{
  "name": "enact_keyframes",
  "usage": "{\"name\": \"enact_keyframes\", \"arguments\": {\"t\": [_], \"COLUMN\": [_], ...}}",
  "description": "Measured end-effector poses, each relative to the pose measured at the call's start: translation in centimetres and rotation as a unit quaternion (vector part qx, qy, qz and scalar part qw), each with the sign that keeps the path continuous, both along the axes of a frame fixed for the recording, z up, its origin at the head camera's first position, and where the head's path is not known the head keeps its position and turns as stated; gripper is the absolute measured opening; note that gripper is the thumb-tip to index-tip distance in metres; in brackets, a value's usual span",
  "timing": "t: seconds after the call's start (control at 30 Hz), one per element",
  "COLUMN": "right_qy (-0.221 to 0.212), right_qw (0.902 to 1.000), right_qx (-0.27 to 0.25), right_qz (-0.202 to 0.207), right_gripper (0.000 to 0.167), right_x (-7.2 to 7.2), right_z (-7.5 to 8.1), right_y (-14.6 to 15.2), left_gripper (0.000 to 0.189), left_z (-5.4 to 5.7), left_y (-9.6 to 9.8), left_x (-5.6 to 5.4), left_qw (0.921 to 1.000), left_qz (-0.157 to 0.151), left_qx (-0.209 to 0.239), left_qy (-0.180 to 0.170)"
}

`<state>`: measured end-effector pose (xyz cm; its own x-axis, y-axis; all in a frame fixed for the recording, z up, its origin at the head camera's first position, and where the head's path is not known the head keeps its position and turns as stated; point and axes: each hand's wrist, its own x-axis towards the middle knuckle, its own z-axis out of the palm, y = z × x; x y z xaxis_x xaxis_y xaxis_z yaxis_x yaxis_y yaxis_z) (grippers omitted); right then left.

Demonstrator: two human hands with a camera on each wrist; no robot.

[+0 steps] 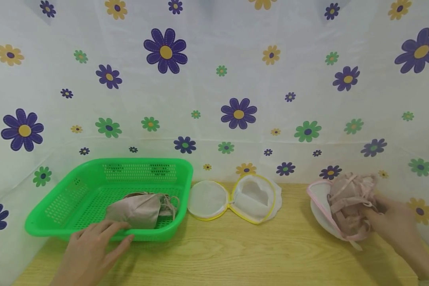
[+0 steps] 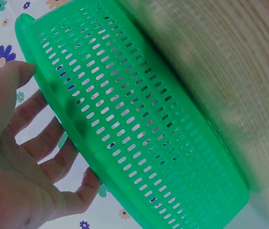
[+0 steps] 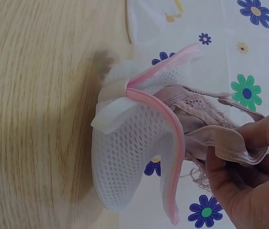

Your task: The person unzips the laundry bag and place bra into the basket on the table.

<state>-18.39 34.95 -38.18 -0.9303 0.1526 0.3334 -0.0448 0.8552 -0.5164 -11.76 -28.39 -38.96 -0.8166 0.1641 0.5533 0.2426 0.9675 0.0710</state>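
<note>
Against the near rim of the green basket [image 1: 93, 231] my left hand [image 1: 94, 246] rests its loosely bent fingers. In the left wrist view, the thumb and fingertips touch that rim, above the slotted side wall. Within the basket lies a mauve satin garment [image 1: 137, 210] with thin straps, probably a bra. My right hand [image 1: 389, 218] pinches a band of a mauve lace-trimmed bra [image 3: 220, 143]. The bra sits bunched at the mouth of a white mesh laundry bag [image 3: 125, 152] with pink zip edging. Part of the bra is hidden inside the bag.
A round mesh bag with yellow edging [image 1: 207, 198] lies unfolded between the basket and the right hand. Everything stands on a wood-grain table [image 1: 243, 250]. Behind hangs a white sheet with printed flowers [image 1: 200, 91].
</note>
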Motion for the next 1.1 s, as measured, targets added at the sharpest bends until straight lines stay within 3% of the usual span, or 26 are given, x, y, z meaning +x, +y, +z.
{"name": "enact_keyframes", "arguments": {"t": [0.2,0.5,0.63,0.8,1.1], "right_qy": [0.016,0.035,0.029,0.033,0.061], "right_qw": [0.9996,0.9975,0.9949,0.9936,0.9805], "right_qx": [-0.022,-0.06,-0.096,-0.107,-0.187], "right_qz": [-0.003,-0.015,-0.003,-0.018,0.007], "right_gripper": [0.022,0.02,0.031,0.029,0.011], "right_x": [0.1,-0.2,-0.2,-0.3,-0.1], "right_z": [0.2,1.0,1.4,1.9,3.1], "right_y": [0.0,-0.1,-0.1,-0.1,-0.6], "left_gripper": [0.027,0.027,0.026,0.027,0.028], "left_z": [0.0,0.1,0.2,0.3,0.4], "left_y": [0.0,0.1,0.1,0.0,-0.1], "left_x": [0.0,0.0,-0.1,-0.1,0.1], "left_qw": [1.0,0.9999,0.9999,0.9999,0.9999], "left_qz": [0.002,-0.009,-0.009,-0.013,0.001], "left_qx": [0.005,0.008,0.006,0.004,-0.011], "left_qy": [-0.008,0.007,0.004,0.009,0.01]}}
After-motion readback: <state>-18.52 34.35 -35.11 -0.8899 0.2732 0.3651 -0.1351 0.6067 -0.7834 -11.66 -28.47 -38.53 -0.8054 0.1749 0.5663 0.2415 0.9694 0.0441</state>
